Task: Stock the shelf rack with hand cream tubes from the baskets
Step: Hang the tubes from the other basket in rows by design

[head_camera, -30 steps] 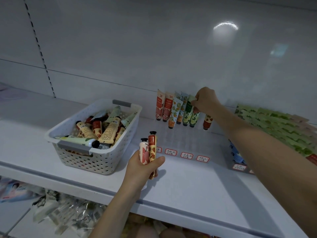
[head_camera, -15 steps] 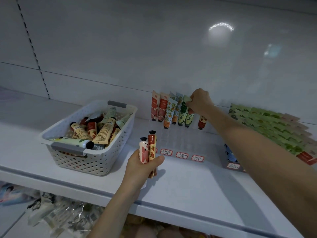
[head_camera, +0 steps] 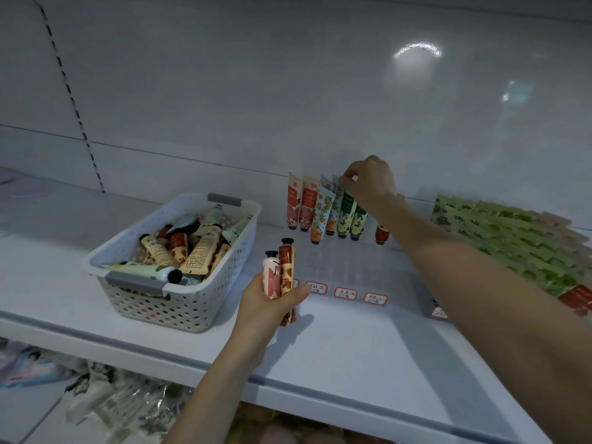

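My left hand grips two tubes upright, black caps up, one pink-and-white, one orange. Bare shelf lies open to its right, and the basket wall is just left. Beyond, racked tubes stand caps down. My right hand curls over their crimped tops; I cannot tell whether it pinches one.

Head-worn wide view, angled down, close over shelf
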